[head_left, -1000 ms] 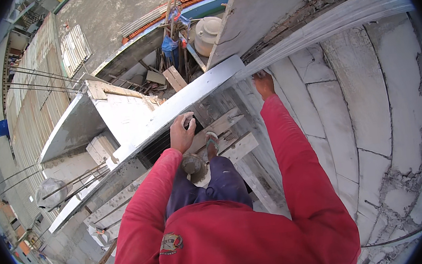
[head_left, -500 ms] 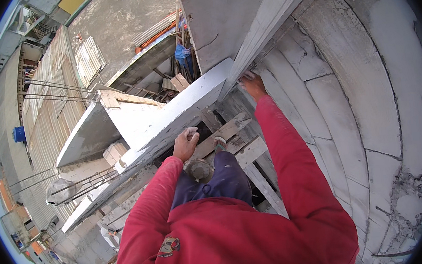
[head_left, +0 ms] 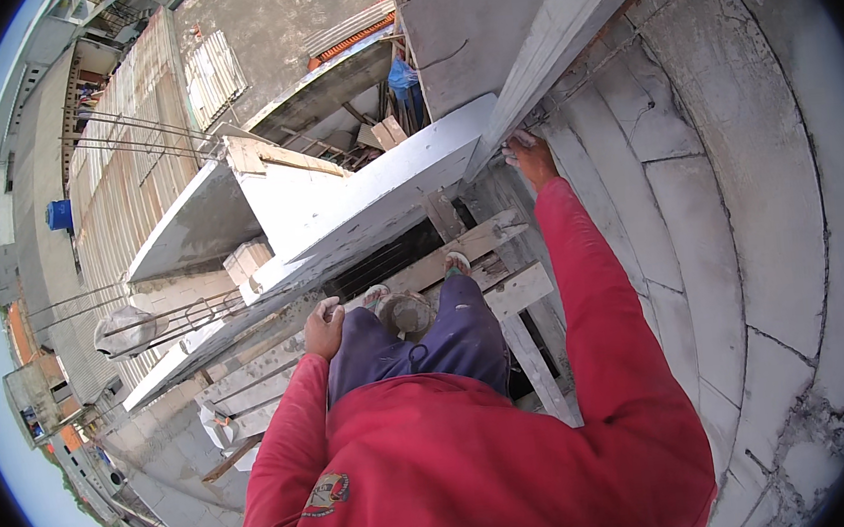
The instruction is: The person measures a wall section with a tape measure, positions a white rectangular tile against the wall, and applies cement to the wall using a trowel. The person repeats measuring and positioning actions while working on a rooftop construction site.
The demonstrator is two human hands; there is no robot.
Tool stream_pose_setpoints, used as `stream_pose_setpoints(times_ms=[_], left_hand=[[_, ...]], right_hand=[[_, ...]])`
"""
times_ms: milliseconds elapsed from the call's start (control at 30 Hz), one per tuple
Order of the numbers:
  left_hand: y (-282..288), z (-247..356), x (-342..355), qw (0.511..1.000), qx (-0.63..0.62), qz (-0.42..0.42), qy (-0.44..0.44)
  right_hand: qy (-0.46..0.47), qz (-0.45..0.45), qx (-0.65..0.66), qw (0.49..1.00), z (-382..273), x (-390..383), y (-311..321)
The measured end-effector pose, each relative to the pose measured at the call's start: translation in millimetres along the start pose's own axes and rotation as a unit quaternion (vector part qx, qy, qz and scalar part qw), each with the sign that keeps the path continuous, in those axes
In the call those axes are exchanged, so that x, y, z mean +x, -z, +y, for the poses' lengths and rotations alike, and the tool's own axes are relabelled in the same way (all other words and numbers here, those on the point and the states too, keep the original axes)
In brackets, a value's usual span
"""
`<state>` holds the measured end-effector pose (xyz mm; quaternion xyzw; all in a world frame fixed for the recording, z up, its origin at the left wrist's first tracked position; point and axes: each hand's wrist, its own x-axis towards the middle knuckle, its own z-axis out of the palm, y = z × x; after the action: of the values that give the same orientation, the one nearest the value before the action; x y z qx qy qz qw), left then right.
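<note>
Now the person in the red sweatshirt is standing high on a timber scaffold (head_left: 506,301) against a grey block wall (head_left: 736,186), and the scene is differing from the earlier views: a second ago the left hand was gripping the edge of the long pale beam, whereas at this moment the left hand (head_left: 324,330) is sitting lower, curled closed beside the thigh, near the edge of the scaffold planks and apart from the beam. Whether it is clasping something small cannot be told. The right hand (head_left: 531,154) is reaching up along the wall, fingers pressing at the lower edge of the pale concrete beam (head_left: 581,19) where it meets the blocks; it appears to be bracing or gripping there, as it was in the earlier views, though a little higher in the view as the head is tilting. Judging from this, the weight is shifting onto the right arm while the left is coming free. Counting what is showing: two hands, two feet in sandals on the planks, one long beam overhead, one white slab (head_left: 376,192) below, one blue barrel (head_left: 58,215) far off at the left.
</note>
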<state>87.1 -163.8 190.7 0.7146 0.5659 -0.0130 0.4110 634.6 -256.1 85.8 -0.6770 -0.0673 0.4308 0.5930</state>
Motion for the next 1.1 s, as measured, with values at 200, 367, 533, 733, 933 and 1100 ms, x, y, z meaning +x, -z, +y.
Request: stream_pose_setpoints(times_ms=[200, 367, 533, 733, 933, 1100], left_hand=[[16, 23, -3, 0.998, 0.037, -0.035, -0.034], [37, -33, -28, 0.994, 0.104, -0.040, -0.014], [60, -65, -66, 0.984, 0.127, -0.086, 0.094], [62, -71, -62, 0.987, 0.115, -0.081, 0.074], [56, -79, -64, 0.990, 0.115, -0.071, 0.046], [42, -79, -61, 0.989, 0.091, -0.099, 0.063]], right_hand=[[-0.045, -0.002, 0.016, 0.999, -10, 11, -2], [-0.032, -0.016, -0.001, 0.999, -8, 26, -4], [-0.005, -0.037, -0.050, 0.998, 7, 45, -13], [0.020, -0.002, -0.059, 0.998, 1, 43, -10], [0.052, -0.009, -0.106, 0.993, -2, 40, -19], [0.163, -0.015, -0.188, 0.969, 20, 64, -2]])
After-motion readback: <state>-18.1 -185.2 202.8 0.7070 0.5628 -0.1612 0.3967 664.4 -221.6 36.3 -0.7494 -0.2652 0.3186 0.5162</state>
